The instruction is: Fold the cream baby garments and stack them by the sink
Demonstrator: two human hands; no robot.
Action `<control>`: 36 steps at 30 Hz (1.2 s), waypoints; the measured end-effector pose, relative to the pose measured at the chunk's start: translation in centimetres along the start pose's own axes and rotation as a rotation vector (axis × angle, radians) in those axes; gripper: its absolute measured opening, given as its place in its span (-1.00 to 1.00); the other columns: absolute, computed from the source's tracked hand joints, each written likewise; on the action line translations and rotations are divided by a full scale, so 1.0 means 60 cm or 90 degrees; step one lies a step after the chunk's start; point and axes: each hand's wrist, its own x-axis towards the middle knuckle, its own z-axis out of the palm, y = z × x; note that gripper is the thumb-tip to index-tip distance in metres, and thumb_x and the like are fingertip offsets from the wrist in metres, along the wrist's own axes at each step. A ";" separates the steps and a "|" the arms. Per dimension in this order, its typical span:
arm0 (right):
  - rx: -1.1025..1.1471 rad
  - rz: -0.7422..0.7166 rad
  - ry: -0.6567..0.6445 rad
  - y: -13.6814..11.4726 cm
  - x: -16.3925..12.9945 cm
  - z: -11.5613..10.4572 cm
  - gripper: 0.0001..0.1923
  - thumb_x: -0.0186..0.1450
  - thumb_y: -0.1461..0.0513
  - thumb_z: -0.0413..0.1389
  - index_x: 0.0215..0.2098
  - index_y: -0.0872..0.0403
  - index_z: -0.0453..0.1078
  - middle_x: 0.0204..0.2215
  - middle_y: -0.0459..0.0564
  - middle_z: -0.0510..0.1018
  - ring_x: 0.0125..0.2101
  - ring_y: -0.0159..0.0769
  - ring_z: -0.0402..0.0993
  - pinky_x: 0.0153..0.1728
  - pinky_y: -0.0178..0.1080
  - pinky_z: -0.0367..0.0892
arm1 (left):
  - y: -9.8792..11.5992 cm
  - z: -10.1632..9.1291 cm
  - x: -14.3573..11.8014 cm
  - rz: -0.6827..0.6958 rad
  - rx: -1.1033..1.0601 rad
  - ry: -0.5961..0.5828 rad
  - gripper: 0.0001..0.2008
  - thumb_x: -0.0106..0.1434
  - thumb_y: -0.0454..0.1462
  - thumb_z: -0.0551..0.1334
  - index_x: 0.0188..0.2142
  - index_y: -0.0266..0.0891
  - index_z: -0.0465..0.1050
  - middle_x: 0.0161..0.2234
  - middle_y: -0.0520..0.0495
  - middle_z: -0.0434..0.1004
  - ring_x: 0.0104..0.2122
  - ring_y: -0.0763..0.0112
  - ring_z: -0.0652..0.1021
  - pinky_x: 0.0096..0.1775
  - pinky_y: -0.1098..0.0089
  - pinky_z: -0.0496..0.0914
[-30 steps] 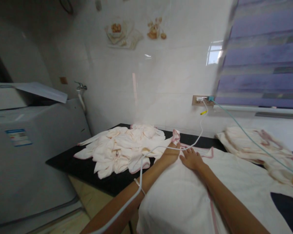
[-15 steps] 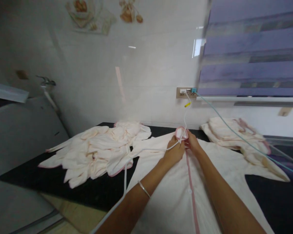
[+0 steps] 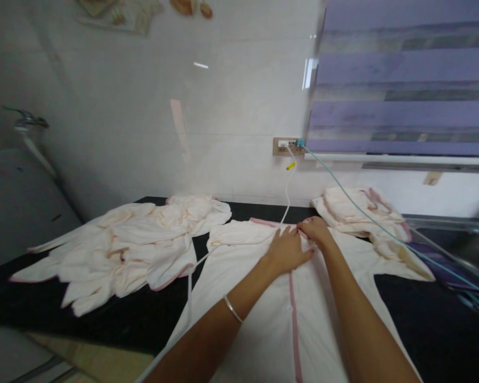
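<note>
A cream long-sleeved garment [image 3: 255, 324] with a pink strip down its front lies spread before me. My left hand [image 3: 288, 250] rests on it just below the neck edge, fingers stretched out and thumb apart. Beside it, my right hand [image 3: 316, 230] pinches cloth at the pink-trimmed neck edge [image 3: 263, 222]; its fingertips are partly hidden. The sleeve on the left [image 3: 231, 235] is folded in along the top. A white cord [image 3: 288, 194] drops from the wall socket, passes behind the neck edge and crosses the garment to the left.
A loose heap of cream clothes [image 3: 131, 250] lies left on the dark countertop [image 3: 143, 324]. Folded cream clothes [image 3: 351, 210] are stacked at the back right. A teal cable [image 3: 343, 191] runs from the wall socket [image 3: 287, 146] to the right, over that stack. A sink edge [image 3: 455, 226] shows at right.
The pink-edged opening, earlier a raised ring between both hands, now lies flatter along the top. My left hand has let go and spread out. The view has swung to the right.
</note>
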 end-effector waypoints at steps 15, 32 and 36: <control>-0.006 0.049 -0.120 0.000 -0.038 0.042 -0.32 0.06 0.12 0.32 0.08 0.17 0.27 -0.53 -0.02 0.55 -0.60 -0.26 0.45 -0.54 -0.28 0.31 | -0.173 -0.055 -0.079 -0.428 0.148 -0.030 -0.29 0.37 0.12 0.04 0.43 -0.01 0.12 0.44 -0.12 0.11 0.41 -0.20 0.08 0.34 -0.20 -0.07; 0.085 -0.108 0.024 0.128 -0.044 -0.004 -0.64 0.22 0.17 0.07 -0.05 0.12 0.41 -0.16 0.11 0.61 -0.26 -0.21 0.55 -0.19 -0.21 0.41 | -0.155 -0.047 -0.083 -0.406 0.129 0.025 -0.17 0.37 0.22 -0.09 0.50 -0.05 -0.13 0.48 -0.09 -0.04 0.45 -0.16 -0.04 0.36 -0.24 -0.15; 0.031 -0.118 0.083 0.125 -0.040 -0.020 -0.73 0.22 0.18 0.06 -0.16 0.11 0.47 -0.32 0.04 0.61 -0.32 -0.22 0.51 -0.24 -0.23 0.35 | -0.162 -0.057 -0.082 -0.434 0.158 0.022 -0.28 0.40 0.10 -0.03 0.47 -0.06 0.04 0.47 -0.10 0.00 0.44 -0.16 -0.02 0.35 -0.25 -0.14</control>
